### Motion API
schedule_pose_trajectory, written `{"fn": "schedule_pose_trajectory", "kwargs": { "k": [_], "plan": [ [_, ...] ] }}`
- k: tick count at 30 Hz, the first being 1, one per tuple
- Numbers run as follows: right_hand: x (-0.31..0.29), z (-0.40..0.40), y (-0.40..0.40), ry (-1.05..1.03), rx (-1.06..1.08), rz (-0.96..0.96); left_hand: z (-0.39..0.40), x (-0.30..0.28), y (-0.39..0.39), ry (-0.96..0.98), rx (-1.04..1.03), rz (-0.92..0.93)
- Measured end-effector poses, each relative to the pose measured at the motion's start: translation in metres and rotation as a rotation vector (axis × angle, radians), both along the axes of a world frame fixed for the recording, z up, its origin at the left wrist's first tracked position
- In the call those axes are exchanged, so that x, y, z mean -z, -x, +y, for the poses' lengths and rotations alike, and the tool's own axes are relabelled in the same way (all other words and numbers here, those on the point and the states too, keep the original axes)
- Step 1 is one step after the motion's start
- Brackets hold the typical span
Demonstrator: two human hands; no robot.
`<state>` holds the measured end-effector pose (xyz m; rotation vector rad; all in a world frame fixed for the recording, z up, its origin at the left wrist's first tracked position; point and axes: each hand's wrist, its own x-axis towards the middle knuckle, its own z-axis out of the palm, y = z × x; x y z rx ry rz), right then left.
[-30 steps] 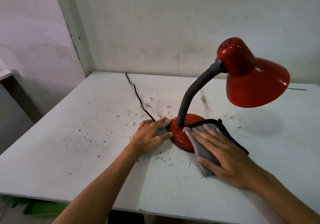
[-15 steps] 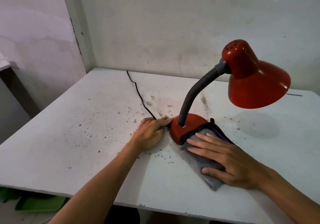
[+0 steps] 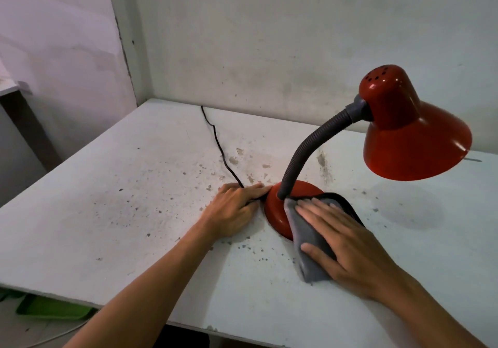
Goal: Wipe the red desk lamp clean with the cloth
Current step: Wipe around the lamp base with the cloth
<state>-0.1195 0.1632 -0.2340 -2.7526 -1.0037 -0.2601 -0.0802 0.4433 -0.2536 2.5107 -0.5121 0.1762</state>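
Right hand (image 3: 347, 242), fingers (image 3: 316, 209) spread flat, presses a grey cloth (image 3: 304, 245) onto the lamp's red base (image 3: 277, 213) on the counter (image 3: 134, 199). Left hand (image 3: 234, 207), fingers together, steadies the base's other side (over the cord (image 3: 218, 145)). Base-wiping step; neck (image 3: 304, 153) and shade (image 3: 412, 143) likely remain.

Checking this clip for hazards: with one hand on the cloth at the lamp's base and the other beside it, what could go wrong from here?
1. The shade leans far out from the base on the bent neck; a firm push from the right hand might tip the lamp.
2. The cord runs under the left hand; dragging it could shift the lamp.
3. The cloth lies partly on the gritty table and may carry grit onto the paint.
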Motion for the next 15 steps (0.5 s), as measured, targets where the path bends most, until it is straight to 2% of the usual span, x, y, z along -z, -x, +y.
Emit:
{"fn": "schedule_pose_trajectory", "kwargs": {
  "k": [5, 15],
  "plan": [
    [-0.01, 0.029, -0.013, -0.007, 0.132, 0.028, -0.001, -0.005, 0.003, 0.001, -0.005, 0.021],
    [0.002, 0.033, 0.019, -0.063, 0.094, -0.025, -0.003, -0.007, 0.005, -0.013, -0.022, 0.039]
  ]
}}
